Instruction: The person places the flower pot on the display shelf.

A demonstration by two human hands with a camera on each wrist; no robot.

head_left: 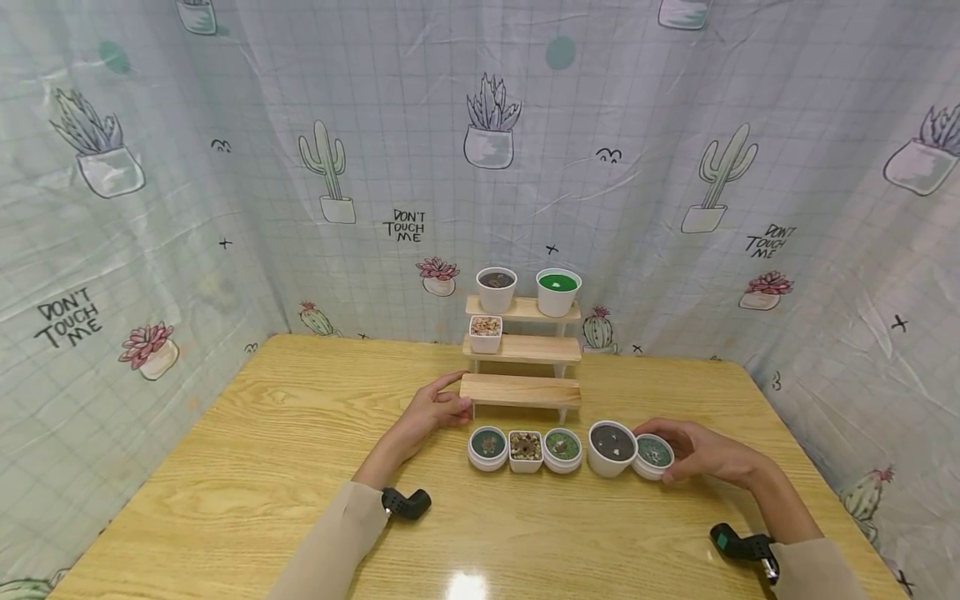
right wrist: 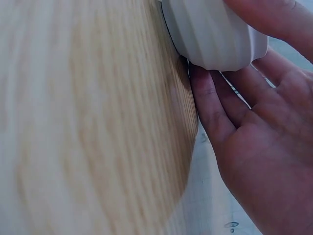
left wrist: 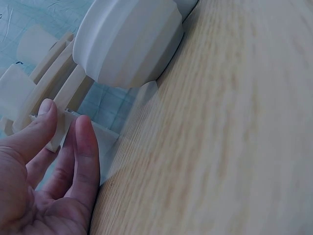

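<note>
A three-step wooden plant stand (head_left: pixel 520 390) stands at the middle of the table. My left hand (head_left: pixel 432 408) grips the left end of its lowest step, thumb in front and fingers around the edge, as the left wrist view also shows. On the right, my right hand (head_left: pixel 697 450) holds a small round white pot (head_left: pixel 654 455) with a grey-green top, fingers around its far side and thumb at the near side. That pot sits on the table right beside a taller white pot (head_left: pixel 612 448) with a dark top. In the right wrist view, fingertips lie low against the pot's ribbed wall (right wrist: pixel 215 39).
Left of the taller pot stand a round pot with a green top (head_left: pixel 562 450), a square pebble pot (head_left: pixel 525 451) and another round pot (head_left: pixel 488 448). The stand bears a square pot (head_left: pixel 486 333), a dark-topped pot (head_left: pixel 497 289) and a bright green-topped pot (head_left: pixel 558 292). A printed curtain (head_left: pixel 360 167) hangs behind.
</note>
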